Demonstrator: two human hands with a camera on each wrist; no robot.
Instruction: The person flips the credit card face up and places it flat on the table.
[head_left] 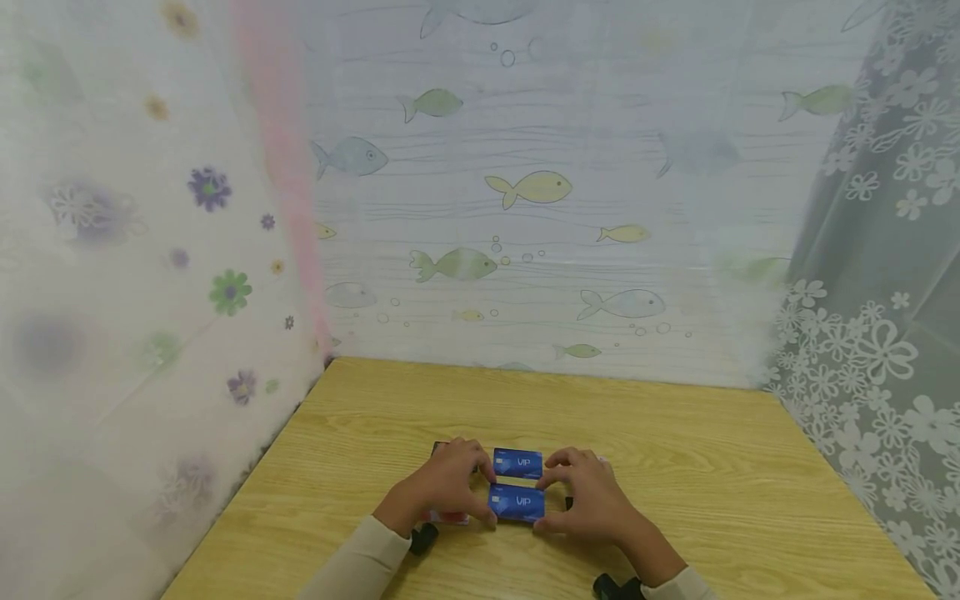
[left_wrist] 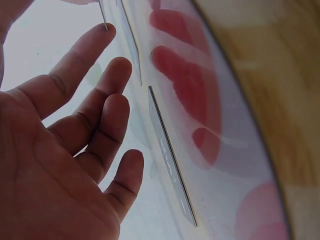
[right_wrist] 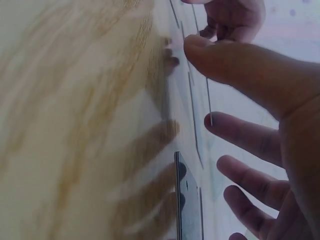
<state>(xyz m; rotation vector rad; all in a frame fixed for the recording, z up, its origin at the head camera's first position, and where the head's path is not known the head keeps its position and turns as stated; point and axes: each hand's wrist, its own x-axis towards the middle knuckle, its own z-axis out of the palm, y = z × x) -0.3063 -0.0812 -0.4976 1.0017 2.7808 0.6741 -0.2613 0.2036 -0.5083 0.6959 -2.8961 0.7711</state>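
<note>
Two blue cards marked VIP appear in the head view, a far one (head_left: 517, 463) and a near one (head_left: 516, 503). My left hand (head_left: 447, 482) holds the near card at its left corners, index finger at the top and thumb at the bottom. At the right corners, my right hand (head_left: 589, 498) grips the same card the same way. Thin card edges show in both wrist views, and the held card (right_wrist: 209, 100) stands above the others there, its edge at the right index fingertip. The other fingers (left_wrist: 117, 120) of the left hand are spread and loosely bent.
Under my left wrist lies a red and white card (head_left: 450, 517), and a dark card (head_left: 438, 447) is partly hidden behind that hand. A black item (head_left: 569, 502) peeks out beside my right hand. Patterned curtains (head_left: 525, 250) surround the wooden table (head_left: 360, 400).
</note>
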